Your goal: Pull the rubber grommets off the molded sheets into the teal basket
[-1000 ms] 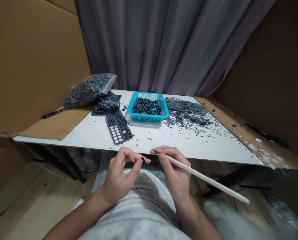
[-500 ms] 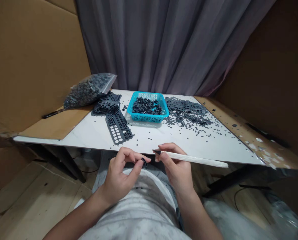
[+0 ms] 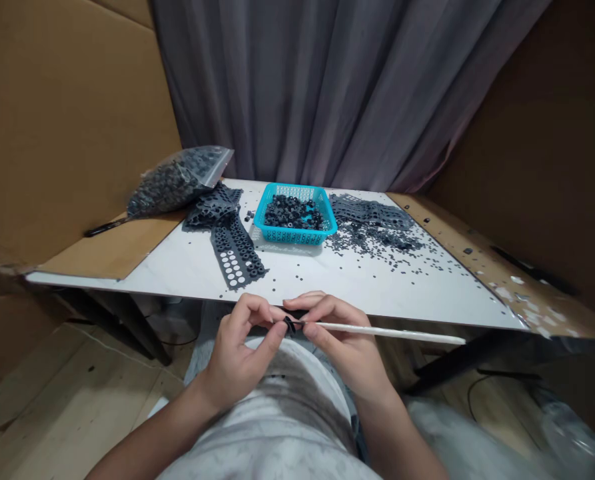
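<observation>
My left hand [image 3: 242,347] pinches a small black ring-shaped part [image 3: 290,325] between thumb and fingers, just in front of the table edge. Close against it, my right hand [image 3: 351,343] grips a slim tool with a white, wrapped-looking handle [image 3: 402,333], which sticks out to the right. The tool's dark tip is at the black part; whether it sits inside or only touches cannot be made out. Beyond my hands stands a turquoise basket [image 3: 297,236] with many small black pieces. Left of it lies a perforated black sheet [image 3: 232,250] with some round holes showing white.
A zip bag full of dark pieces [image 3: 177,177] leans at the back left. Another black sheet [image 3: 372,213] and scattered black bits [image 3: 377,243] lie right of the basket. Cardboard panels [image 3: 72,133] flank the white table [image 3: 327,287], and a grey curtain [image 3: 297,87] hangs behind.
My right hand has moved left and slightly down, bringing the tool's dark tip to the black part. The handle has turned to show its thin edge. My left hand stays put.
</observation>
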Tool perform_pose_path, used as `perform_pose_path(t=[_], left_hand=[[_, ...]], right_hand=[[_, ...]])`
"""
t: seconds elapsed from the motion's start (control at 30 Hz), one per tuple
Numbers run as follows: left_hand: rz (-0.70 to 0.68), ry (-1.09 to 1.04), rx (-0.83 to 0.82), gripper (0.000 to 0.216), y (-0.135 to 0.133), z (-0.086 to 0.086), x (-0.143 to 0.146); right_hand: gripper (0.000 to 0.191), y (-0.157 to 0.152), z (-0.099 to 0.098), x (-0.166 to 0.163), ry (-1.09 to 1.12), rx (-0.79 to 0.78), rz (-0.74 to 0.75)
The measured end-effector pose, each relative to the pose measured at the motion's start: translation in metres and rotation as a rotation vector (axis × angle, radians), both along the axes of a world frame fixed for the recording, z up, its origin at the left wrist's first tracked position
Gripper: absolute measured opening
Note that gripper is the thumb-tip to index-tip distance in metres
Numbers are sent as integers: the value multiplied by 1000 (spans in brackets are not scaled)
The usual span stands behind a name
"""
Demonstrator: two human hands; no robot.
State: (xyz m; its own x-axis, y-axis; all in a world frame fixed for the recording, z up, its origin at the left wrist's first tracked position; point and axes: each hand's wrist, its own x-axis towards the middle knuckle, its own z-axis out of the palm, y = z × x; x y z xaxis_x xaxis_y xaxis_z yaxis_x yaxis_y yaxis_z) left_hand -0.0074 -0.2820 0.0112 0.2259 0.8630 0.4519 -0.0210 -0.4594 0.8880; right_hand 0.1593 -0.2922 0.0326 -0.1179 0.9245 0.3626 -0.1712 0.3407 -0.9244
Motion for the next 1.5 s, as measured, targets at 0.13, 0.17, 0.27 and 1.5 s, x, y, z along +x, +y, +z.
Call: perform_pose_path(t=[0.13, 0.17, 0.27, 1.5], left_hand=[[19, -12, -10, 17, -1, -1, 0], [23, -13, -12, 16, -1, 0, 0], [27, -13, -9, 16, -1, 2, 1], [135, 103, 115, 23, 0, 3, 3]], right_hand=[[5, 0, -1, -3, 36, -6, 32], [5, 0, -1, -4, 36, -4, 30], [4, -1, -1, -3, 16, 21, 15], [8, -7, 0, -4, -169, 171, -107]])
